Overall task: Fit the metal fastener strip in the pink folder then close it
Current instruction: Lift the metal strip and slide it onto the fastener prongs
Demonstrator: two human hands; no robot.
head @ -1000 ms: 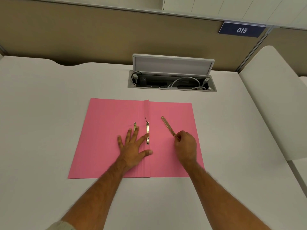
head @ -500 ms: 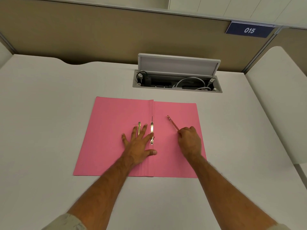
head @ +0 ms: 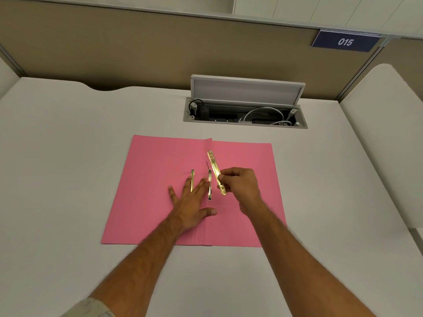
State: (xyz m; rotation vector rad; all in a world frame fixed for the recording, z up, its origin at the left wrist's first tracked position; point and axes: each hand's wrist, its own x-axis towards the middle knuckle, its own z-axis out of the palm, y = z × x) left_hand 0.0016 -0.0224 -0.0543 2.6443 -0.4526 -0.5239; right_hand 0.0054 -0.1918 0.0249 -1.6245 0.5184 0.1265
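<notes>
A matte pink folder (head: 160, 191) is laid open flat on a smooth white desk (head: 68, 179). The left hand (head: 190, 207) is pressed flat, fingers spread, beside two upright shiny prongs (head: 209, 184). A thin, flat, brass-coloured metal fastener strip (head: 215, 170) is pinched in the right hand (head: 240, 186), raised above the spine fold.

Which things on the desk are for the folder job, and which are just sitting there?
For the job:
- pink folder, lying open
- metal fastener strip, held in the right hand
- two metal prongs by the left hand

Just there:
- cable box with its lid up
- 015 sign
</notes>
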